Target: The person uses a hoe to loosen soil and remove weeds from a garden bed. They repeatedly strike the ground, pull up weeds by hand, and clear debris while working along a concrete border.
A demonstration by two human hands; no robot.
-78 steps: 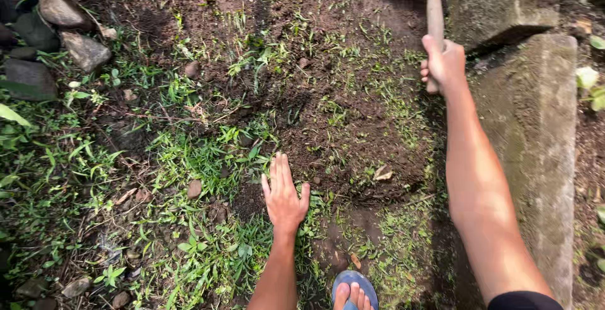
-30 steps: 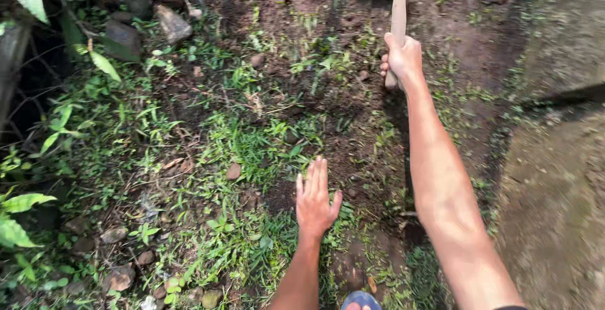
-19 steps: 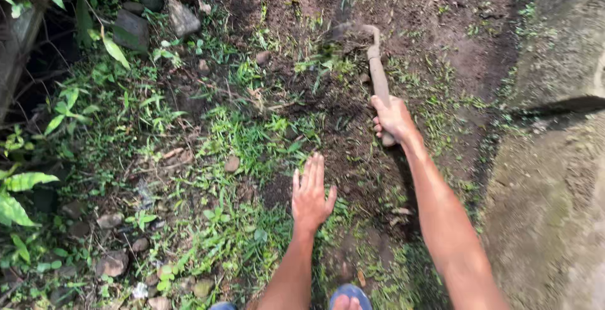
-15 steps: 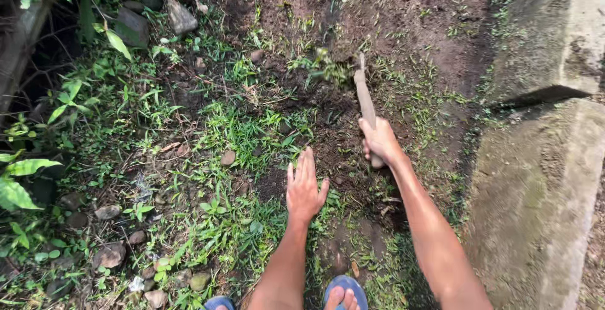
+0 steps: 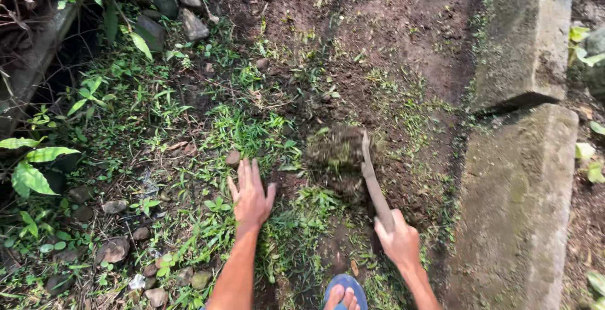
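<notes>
My right hand (image 5: 398, 239) grips the wooden handle of a small hoe (image 5: 374, 184) near the bottom middle of the view. The hoe's blade carries a clump of soil and grass (image 5: 336, 152) just above the bare, dug earth. My left hand (image 5: 251, 193) is spread open, palm down, over the grass to the left of the clump, holding nothing. The toes of my foot in a blue sandal (image 5: 344, 293) show at the bottom edge between my arms.
Two mossy concrete slabs (image 5: 520, 177) run along the right side. Grey stones (image 5: 188, 7) lie at the top left, and small stones (image 5: 113, 251) at the bottom left. Broad green leaves (image 5: 30, 166) and a dark ditch edge the left side.
My right hand has pulled the hoe from far ahead back toward me, dragging up a clump of soil and grass. My left hand has stayed open over the grass.
</notes>
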